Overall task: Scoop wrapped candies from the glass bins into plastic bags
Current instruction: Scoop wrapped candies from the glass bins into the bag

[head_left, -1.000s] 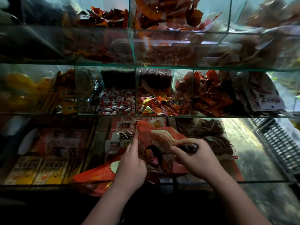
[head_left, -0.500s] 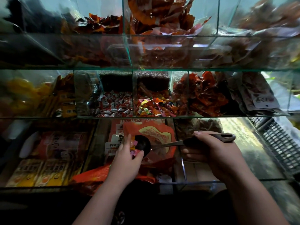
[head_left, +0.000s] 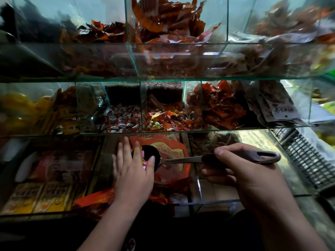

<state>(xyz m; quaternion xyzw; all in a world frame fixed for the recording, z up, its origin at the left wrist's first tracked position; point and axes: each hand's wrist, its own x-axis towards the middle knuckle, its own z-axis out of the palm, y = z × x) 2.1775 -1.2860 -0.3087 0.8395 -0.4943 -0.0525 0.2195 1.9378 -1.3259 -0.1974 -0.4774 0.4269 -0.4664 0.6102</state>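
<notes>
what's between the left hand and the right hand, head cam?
Head view: the spoon bridges them, its dark bowl under the left hand, handle in the right hand, with the red bag behind it.

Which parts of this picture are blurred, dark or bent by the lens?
Head view: the top-shelf packets are smeared; the foreground below the forearms is almost black; the glass shelf edge bows; the scoop stays fairly sharp.

My left hand (head_left: 133, 172) sits at lower centre of the frame, palm down, fingers (head_left: 122, 148) spread and extended forward, forearm running down to the bottom edge. My right hand (head_left: 248, 175), centre right, is curled closed in a fist-like grip, thumb on top pointing left.
</notes>
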